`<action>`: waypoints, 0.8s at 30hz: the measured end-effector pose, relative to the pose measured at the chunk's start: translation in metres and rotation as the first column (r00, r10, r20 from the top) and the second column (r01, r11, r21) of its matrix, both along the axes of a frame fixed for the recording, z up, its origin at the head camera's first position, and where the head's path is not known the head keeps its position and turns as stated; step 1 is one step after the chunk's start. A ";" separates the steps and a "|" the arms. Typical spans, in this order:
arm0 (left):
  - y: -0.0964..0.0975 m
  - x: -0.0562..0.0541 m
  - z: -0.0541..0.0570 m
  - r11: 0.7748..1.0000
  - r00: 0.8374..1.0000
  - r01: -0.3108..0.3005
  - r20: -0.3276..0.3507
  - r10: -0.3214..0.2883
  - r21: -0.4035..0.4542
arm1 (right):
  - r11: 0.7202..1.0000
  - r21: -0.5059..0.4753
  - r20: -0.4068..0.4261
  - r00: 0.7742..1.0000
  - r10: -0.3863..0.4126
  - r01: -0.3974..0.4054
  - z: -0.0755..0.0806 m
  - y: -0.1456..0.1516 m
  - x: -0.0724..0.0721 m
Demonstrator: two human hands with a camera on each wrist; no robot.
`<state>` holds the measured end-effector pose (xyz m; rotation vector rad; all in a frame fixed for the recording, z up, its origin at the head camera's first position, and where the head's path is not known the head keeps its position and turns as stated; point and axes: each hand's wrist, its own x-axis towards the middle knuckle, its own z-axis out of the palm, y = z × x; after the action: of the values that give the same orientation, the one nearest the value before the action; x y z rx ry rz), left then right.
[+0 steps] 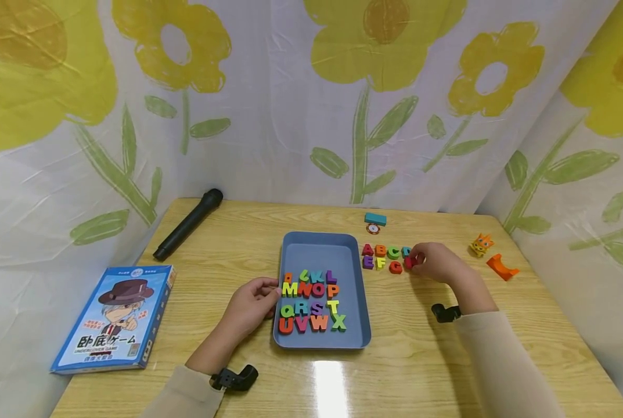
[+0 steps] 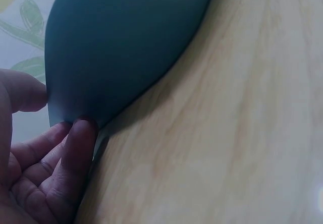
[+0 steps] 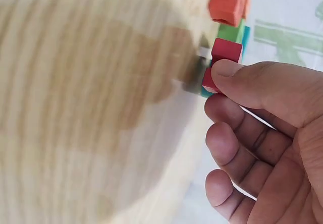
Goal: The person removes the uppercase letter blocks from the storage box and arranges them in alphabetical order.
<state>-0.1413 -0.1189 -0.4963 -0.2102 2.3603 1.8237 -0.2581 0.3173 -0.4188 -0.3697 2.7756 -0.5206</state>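
Observation:
A blue-grey tray (image 1: 319,252) lies on the table, with rows of coloured letter blocks (image 1: 318,323) inside it. At its left side my left hand (image 1: 251,302) holds the rim, thumb on one side of the wall (image 2: 126,37) and fingers on the other. To the right of the tray, two short rows of letters stand on the wood, among them a red A (image 1: 367,250) and a red G (image 1: 395,267). At the end of the nearer row my right hand (image 1: 442,268) pinches a red letter block (image 3: 227,50), its shape partly hidden by the thumb.
A teal block (image 1: 375,219) and a round chip (image 1: 373,229) lie behind the letters. Far right are an orange figure (image 1: 481,245) and an orange curved piece (image 1: 502,267). A black microphone (image 1: 188,224) and a blue game box (image 1: 114,319) lie on the left. A flowered curtain hangs behind.

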 end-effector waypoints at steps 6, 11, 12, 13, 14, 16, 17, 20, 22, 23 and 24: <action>0.001 0.000 0.000 1.000 1.000 -0.003 -0.002 0.003 -0.003 | 1.000 -0.003 0.025 1.000 -0.014 0.014 -0.007 0.000 0.001; 0.001 0.001 0.001 1.000 1.000 -0.003 0.000 0.003 -0.012 | 1.000 -0.005 0.019 1.000 -0.011 0.011 -0.010 0.001 0.002; 0.001 0.001 0.001 1.000 1.000 -0.003 0.000 0.003 -0.013 | 1.000 -0.006 0.019 1.000 -0.011 0.011 -0.010 0.001 0.002; 0.001 0.001 0.001 1.000 1.000 -0.003 0.000 0.003 -0.015 | 1.000 -0.008 0.023 1.000 -0.012 0.012 -0.010 0.001 0.003; 0.001 0.001 0.001 1.000 1.000 -0.003 0.000 0.003 -0.015 | 1.000 -0.010 0.030 0.999 -0.015 0.015 -0.010 0.002 0.004; 0.001 0.001 0.001 1.000 1.000 -0.002 -0.001 0.002 -0.014 | 1.000 -0.009 0.037 0.999 -0.025 0.025 -0.008 0.003 0.006; 0.002 0.001 0.001 1.000 1.000 -0.001 -0.001 0.001 -0.013 | 1.000 -0.009 0.038 0.999 -0.029 0.029 -0.006 0.003 0.008; 0.002 0.001 0.000 1.000 1.000 -0.001 -0.003 0.001 -0.013 | 1.000 -0.009 0.011 1.000 -0.018 0.018 0.006 0.003 0.013; 0.001 0.001 0.001 1.000 1.000 -0.001 -0.004 0.001 -0.013 | 1.000 -0.010 -0.023 1.000 0.004 -0.004 0.017 -0.001 0.016; 0.001 0.001 0.001 1.000 1.000 -0.001 -0.005 0.001 -0.013 | 1.000 -0.008 -0.037 0.999 0.013 -0.014 0.022 -0.005 0.016; 0.001 0.001 0.001 1.000 1.000 0.000 -0.005 0.000 -0.014 | 1.000 -0.009 -0.047 0.999 0.023 -0.024 0.027 -0.009 0.017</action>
<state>-0.1408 -0.1180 -0.4955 -0.2078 2.3767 1.8107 -0.2416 0.3080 -0.3921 -0.4213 2.8113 -0.5262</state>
